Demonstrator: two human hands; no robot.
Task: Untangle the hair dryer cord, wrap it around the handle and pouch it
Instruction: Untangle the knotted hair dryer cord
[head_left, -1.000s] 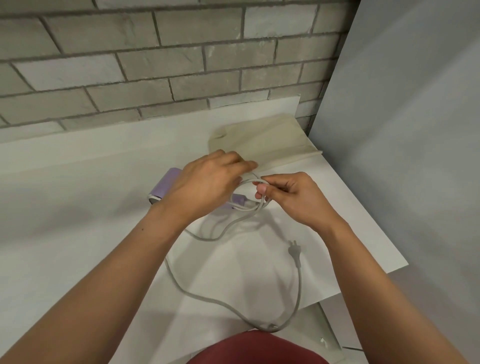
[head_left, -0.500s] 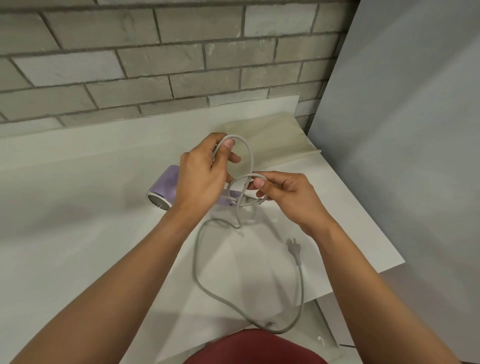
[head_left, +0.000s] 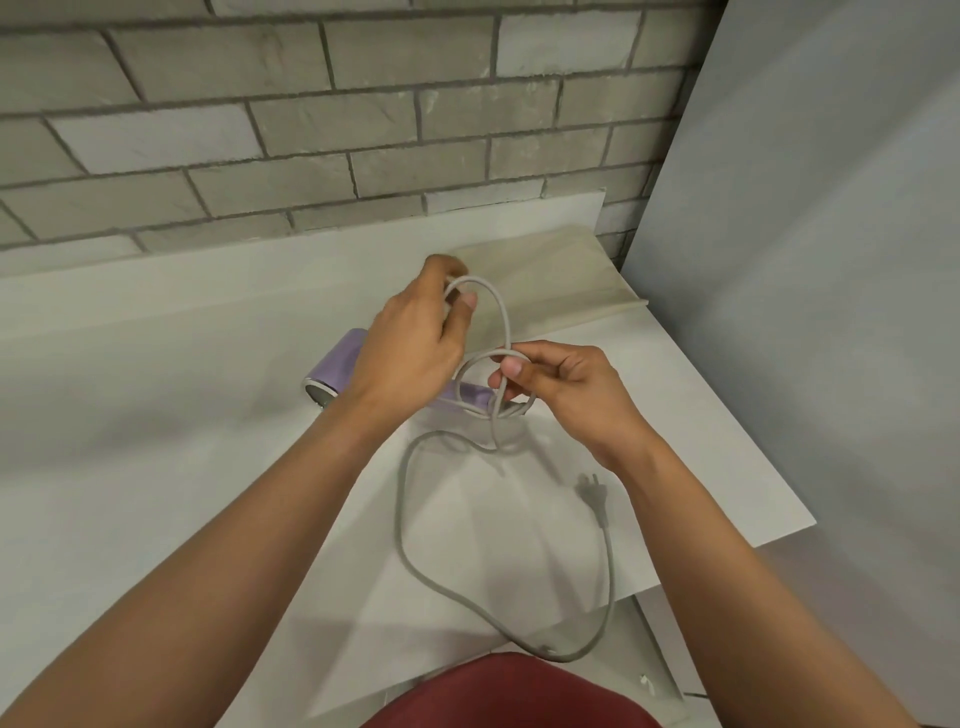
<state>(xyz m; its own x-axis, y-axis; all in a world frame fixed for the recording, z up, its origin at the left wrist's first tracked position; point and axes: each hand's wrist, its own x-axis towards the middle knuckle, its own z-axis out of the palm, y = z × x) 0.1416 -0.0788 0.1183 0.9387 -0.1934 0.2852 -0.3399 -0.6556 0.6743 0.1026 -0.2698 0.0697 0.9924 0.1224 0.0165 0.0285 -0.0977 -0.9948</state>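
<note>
We logged the grey cord (head_left: 400, 519) as still knotted. One loop stood up and away from us, pinched at its top by the left hand (head_left: 410, 353). A lower loop was pinched between thumb and forefinger of the right hand (head_left: 561, 389). The crossing sat between both hands, just below the right fingertips. The lilac hair dryer (head_left: 340, 371) lay on the table (head_left: 156, 415) under the hands, long axis left to right. Slack ran toward us to the table edge, then back to the plug (head_left: 592, 491), free and nearer the right hand, so that end likely threads out. The beige pouch (head_left: 561, 280) lay flat behind. No readable writing.
</note>
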